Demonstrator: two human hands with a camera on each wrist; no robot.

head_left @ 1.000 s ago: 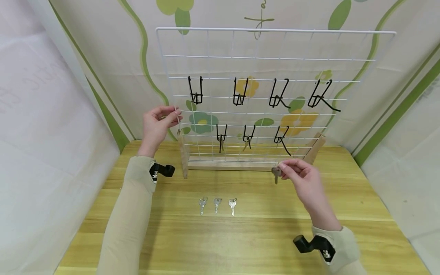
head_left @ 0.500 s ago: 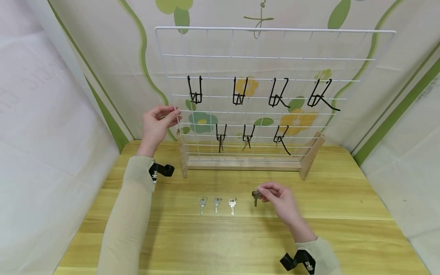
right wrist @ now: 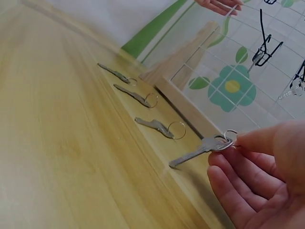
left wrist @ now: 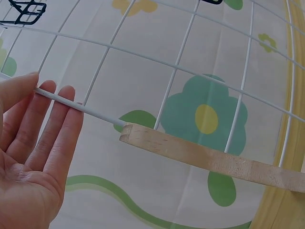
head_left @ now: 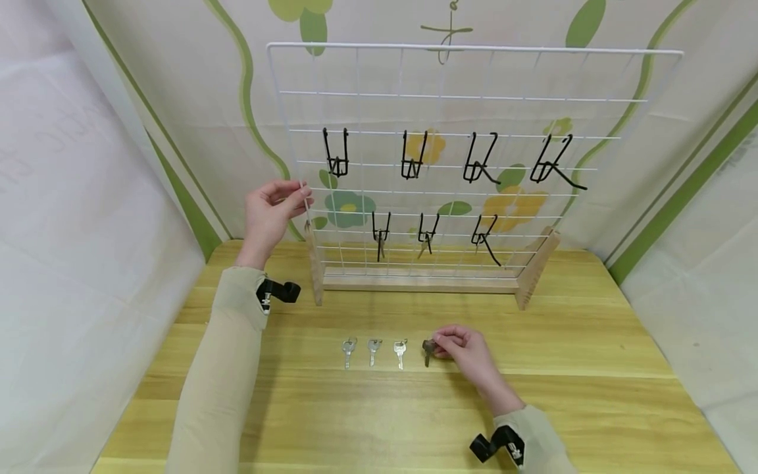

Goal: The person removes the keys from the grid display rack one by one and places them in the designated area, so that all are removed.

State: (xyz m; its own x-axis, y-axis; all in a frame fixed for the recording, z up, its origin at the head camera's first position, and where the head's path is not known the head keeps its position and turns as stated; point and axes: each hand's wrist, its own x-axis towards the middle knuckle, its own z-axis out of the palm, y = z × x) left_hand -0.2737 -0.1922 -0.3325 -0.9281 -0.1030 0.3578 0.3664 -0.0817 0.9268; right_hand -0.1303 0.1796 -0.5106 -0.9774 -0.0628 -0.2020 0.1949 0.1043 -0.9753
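Observation:
Between thumb and fingers, my right hand (head_left: pixel 464 352) pinches a key (right wrist: pixel 202 149) by its ring end, low over the table, its tip at or close to the wood. To its left three more keys lie in a row, the nearest being a silver key (head_left: pixel 400 354) with a ring. My left hand (head_left: pixel 269 214) holds the left edge wire of a white wire grid rack (left wrist: pixel 102 115), thumb on one side and fingers behind. Black hooks hang on the grid in two rows, such as an upper hook (head_left: pixel 412 158). Keys appear to hang at the lower hooks (head_left: pixel 428 234).
The rack stands in a wooden base (head_left: pixel 420 284) with angled side feet on a wood-grain table (head_left: pixel 331 421). Behind it hangs a cloth backdrop (head_left: pixel 201 151) with flowers, and white cloth panels close both sides.
My right hand has come down from the rack's right foot, moving left and toward me with the key, to the end of the key row. My left hand has stayed on the grid edge.

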